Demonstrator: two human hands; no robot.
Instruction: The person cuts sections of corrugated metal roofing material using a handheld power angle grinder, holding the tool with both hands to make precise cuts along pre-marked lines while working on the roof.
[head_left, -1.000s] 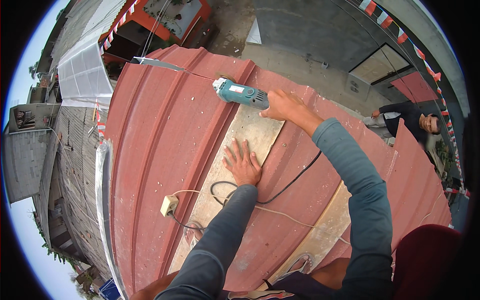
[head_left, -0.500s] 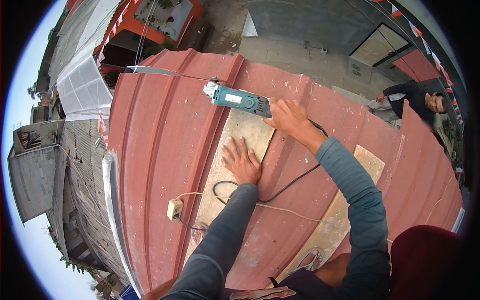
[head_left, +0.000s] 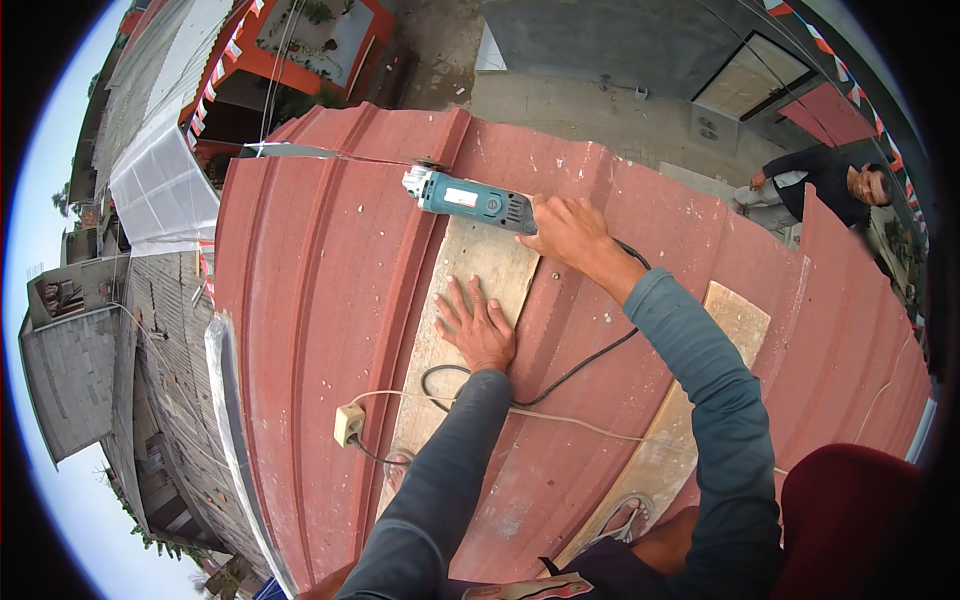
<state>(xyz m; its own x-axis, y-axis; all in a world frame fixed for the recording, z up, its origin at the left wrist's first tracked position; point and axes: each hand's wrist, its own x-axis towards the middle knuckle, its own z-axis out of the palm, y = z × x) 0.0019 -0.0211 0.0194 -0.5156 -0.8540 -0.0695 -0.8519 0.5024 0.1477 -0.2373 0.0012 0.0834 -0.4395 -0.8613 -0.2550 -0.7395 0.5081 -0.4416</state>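
Two hands differ: left [head_left: 478, 330] splayed on a plank [head_left: 490, 260], right [head_left: 568, 230] wrapped around a grinder [head_left: 475, 202].

The right hand [head_left: 575, 235] hides the rear end of the angle grinder [head_left: 472, 200]. At the grinder's head, the disc [head_left: 430, 163] is too small to tell whether it touches the red roof [head_left: 330, 310]. Below the grinder, the left hand [head_left: 478, 325] and left sleeve [head_left: 440, 470] cover parts of a pale board [head_left: 487, 255]. Well below and right of it, the lower edge cuts off a dark red shape [head_left: 850, 520].
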